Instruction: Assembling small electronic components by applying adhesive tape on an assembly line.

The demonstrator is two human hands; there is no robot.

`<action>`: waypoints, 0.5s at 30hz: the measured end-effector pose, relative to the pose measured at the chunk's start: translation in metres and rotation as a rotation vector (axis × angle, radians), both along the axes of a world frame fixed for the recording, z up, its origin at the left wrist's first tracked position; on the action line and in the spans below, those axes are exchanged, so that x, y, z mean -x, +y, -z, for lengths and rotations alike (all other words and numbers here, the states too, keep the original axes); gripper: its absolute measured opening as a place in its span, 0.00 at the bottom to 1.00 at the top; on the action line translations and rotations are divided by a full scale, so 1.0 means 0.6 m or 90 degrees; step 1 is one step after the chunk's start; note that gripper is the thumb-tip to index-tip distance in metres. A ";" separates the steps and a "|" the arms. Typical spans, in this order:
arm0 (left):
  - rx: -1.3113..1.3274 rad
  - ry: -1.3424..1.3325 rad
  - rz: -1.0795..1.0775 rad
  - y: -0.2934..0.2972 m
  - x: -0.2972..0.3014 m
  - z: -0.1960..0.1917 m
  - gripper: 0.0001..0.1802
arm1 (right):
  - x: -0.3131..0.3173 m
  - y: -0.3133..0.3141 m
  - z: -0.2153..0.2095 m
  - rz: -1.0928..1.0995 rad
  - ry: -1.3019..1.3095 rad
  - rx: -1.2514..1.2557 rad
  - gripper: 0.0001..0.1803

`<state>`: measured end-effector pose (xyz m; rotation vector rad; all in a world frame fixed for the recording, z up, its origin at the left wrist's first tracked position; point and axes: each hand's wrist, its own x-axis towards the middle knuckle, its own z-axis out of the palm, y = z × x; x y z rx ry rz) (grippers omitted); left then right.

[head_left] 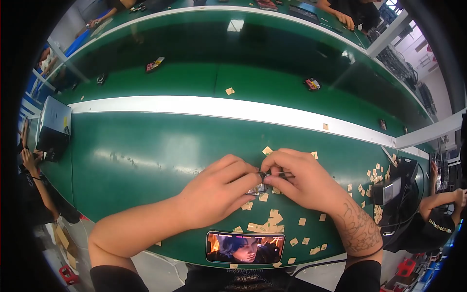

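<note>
Above the green work table, my left hand (pixel 214 192) is closed round a small black-and-clear shiny part (pixel 256 189). Its exact kind is hard to make out, as my fingers cover much of it. My right hand (pixel 304 180) meets it from the other side, thumb and forefinger pinched at the part's upper end. A thin, dark, rod-like tool (pixel 288 174) shows between the right fingers, its tip hidden. Small tan paper squares (pixel 265 227) lie scattered below and around both hands. Closer to me, a phone (pixel 245 248) lies on its side with a lit picture.
A silver-and-black box (pixel 53 129) stands at the far left. On the right is a dark device (pixel 389 190) with a cable, near more tan squares. Beyond the white ledge (pixel 194 104), a green belt (pixel 194 82) carries small packages (pixel 313 84). Other people sit around.
</note>
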<state>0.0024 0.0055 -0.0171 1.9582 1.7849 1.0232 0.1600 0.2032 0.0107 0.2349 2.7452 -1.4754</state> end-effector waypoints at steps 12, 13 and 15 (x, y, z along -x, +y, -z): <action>-0.037 0.112 -0.008 -0.005 0.003 0.006 0.19 | -0.009 0.015 -0.014 -0.063 0.016 0.009 0.14; -0.036 0.112 -0.006 -0.005 0.004 0.008 0.19 | -0.009 0.013 -0.015 -0.062 0.023 -0.018 0.14; -0.036 0.112 -0.005 -0.006 0.005 0.009 0.19 | -0.009 0.001 -0.021 -0.051 0.017 -0.051 0.13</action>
